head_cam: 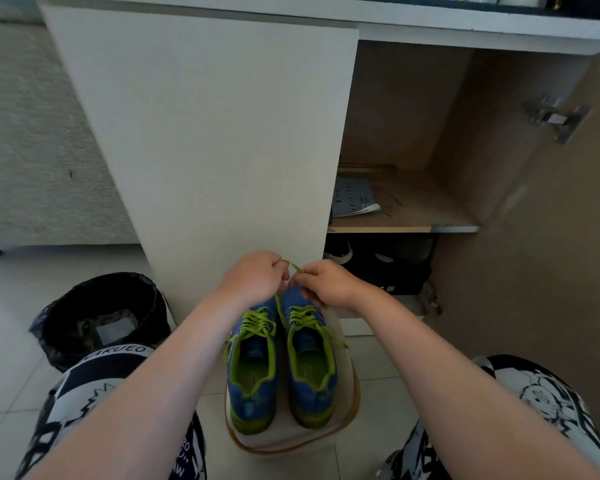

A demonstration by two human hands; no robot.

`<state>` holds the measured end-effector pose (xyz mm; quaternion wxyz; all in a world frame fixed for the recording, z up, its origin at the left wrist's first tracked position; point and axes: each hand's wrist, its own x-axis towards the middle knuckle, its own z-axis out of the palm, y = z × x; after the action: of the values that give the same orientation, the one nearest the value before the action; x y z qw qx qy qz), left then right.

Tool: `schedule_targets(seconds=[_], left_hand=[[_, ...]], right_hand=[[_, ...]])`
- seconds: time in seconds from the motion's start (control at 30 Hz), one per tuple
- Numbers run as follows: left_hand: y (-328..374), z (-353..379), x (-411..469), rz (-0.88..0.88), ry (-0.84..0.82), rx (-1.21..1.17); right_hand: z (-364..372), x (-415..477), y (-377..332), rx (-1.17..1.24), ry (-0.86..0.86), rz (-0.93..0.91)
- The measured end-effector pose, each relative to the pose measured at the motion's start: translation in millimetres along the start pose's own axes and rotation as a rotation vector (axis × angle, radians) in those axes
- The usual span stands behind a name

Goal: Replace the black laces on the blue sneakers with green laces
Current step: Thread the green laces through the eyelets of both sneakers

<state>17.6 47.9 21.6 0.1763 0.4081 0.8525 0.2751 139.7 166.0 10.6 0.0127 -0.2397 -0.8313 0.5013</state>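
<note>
Left hand (257, 277): mine; fingers curled, pinching one end of a green lace (293, 266).
Right hand (326, 284): mine; thumb and fingers pinched on the same strand, just beside the left fingertips.
Green lace: a short stretch is pulled taut between my two pinches. More trails down from my fingers toward the shoes. I cannot tell which shoe it feeds.
Left sneaker (252, 372): blue, directly below my fingers, heel toward me, laced in green.
Right sneaker (312, 368): blue, touching its partner, also laced in green, with a loose end lying off its outer side.
Black laces: none visible on either shoe.
Stool (347, 427): pale padded seat carrying both sneakers, below my fingers.
Waste bin (97, 317): black-lined, well to the left of my fingers.
Cabinet door (205, 133): white, just beyond my fingers.
Stage, as I judge it: final tightening or tying.
Risk, pull: too hard a tug could drag a sneaker off the stool or bunch the lacing.
Risk, grip: a slipping pinch would leave the ends uneven or the knot slack.
</note>
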Motion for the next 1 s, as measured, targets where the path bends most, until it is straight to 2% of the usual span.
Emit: schedule_targets(seconds=[0.07, 0.23, 0.33, 0.43, 0.53, 0.63, 0.8, 0.9, 1.0], left_hand=[[-1.2, -7.1, 4.2, -0.056, -0.057, 0.054], [-8.5, -4.3, 3.6, -0.089, -0.295, 0.361], [-11.2, 6.8, 4.4, -0.096, -0.289, 0.445], [-0.8, 18.1, 5.2, -0.033, -0.217, 0.288], [14.9, 30.1, 3.6, 0.086, -0.261, 0.081], [18.2, 34.4, 7.0, 0.119, -0.288, 0.145], [13.0, 33.5, 12.1, 0.054, -0.359, 0.124], [12.2, 38.6, 12.4, 0.004, -0.359, 0.163], [7.7, 47.2, 11.1, -0.007, -0.284, 0.296]], right_hand=[[-5.8, -3.1, 2.8, -0.036, 0.020, 0.028], [-9.9, -7.9, 14.1, -0.109, -0.011, 0.107], [-8.2, -15.8, 15.7, -0.149, -0.072, 0.094], [-8.9, -20.5, 18.2, -0.147, -0.071, 0.076], [-9.6, -19.0, 21.6, -0.195, -0.020, 0.048], [-8.5, -18.0, 25.6, -0.234, -0.001, 0.060], [-5.5, -14.6, 37.9, -0.384, 0.027, 0.142], [-1.8, -14.8, 37.5, -0.335, 0.039, 0.122], [-1.7, -14.9, 43.2, -0.456, 0.037, 0.207]])
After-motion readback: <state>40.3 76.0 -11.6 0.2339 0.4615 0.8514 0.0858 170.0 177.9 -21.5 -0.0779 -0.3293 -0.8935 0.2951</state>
